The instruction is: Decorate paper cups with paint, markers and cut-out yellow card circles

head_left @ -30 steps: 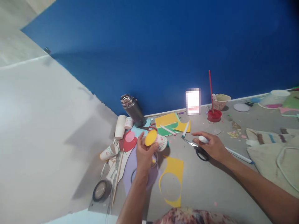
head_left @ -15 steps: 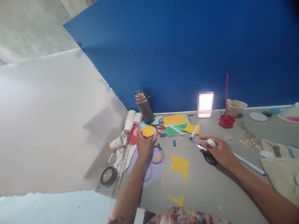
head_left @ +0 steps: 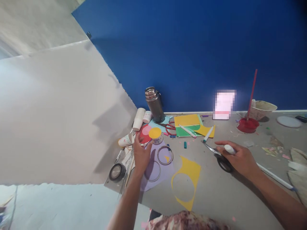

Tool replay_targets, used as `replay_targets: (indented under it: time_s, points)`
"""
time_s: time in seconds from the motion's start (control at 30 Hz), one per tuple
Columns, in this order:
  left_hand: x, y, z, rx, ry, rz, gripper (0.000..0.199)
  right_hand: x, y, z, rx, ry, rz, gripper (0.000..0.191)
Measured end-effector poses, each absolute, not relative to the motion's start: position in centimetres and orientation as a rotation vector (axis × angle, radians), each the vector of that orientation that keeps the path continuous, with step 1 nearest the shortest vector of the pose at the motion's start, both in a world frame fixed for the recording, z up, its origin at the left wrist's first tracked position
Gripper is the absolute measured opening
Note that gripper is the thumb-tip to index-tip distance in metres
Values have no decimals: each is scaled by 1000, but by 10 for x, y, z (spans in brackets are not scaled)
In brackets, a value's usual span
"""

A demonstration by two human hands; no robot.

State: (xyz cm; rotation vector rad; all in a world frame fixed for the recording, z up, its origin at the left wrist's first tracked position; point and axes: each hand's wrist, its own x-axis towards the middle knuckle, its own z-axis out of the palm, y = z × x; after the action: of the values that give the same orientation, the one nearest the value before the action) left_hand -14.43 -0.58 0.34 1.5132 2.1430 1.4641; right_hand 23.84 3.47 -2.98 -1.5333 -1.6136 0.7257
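My left hand [head_left: 142, 155] is open, thumb and fingers apart, just left of a yellow paper disc [head_left: 155, 133]. The disc lies on top of a small round printed object [head_left: 157, 140]. A red paper circle with a pink one [head_left: 144, 131] is partly behind my fingers. My right hand [head_left: 241, 159] is closed around a white marker [head_left: 229, 149], whose rounded end pokes out between thumb and fingers. Under that hand lie scissors with black handles [head_left: 224, 164], their blades pointing left. Whether the fingers touch the scissors I cannot tell.
Yellow paper with a round hole [head_left: 198, 172] lies in front. Metal rings [head_left: 172, 156] rest on purple paper [head_left: 155, 183]. A dark flask [head_left: 154, 107], paper cups [head_left: 138, 119], and a tape roll [head_left: 117, 172] are left. A red dish [head_left: 248, 126] holds a stick.
My left hand has let go of the yellow disc and drawn back to the left. My right hand keeps its hold beside the scissors. The view has turned slightly left.
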Motion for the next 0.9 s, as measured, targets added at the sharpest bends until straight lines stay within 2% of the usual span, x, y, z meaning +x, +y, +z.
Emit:
replay_targets:
  time_s: [0.07,0.13,0.27,0.4,0.7,0.9]
  points:
    - [-151,-32,8,1572,2243,1172,37,239,34,-33,-1528,-1641,718,34]
    - [-150,-56,10,1762,2214,967,25,240,34,-37,-1511,-1683,701,34]
    - [-128,-80,4,2149,2000,825,24,242,32,-44,-1510,-1771,653,35]
    - [-103,-75,-10,2280,2007,706,23,239,28,-44,-1480,-1903,581,33]
    - [-89,-86,-11,2400,1901,858,23,226,19,-39,-1367,-2081,533,29]
    - [-93,-88,-17,2420,1952,787,26,227,22,-41,-1338,-2111,460,30]
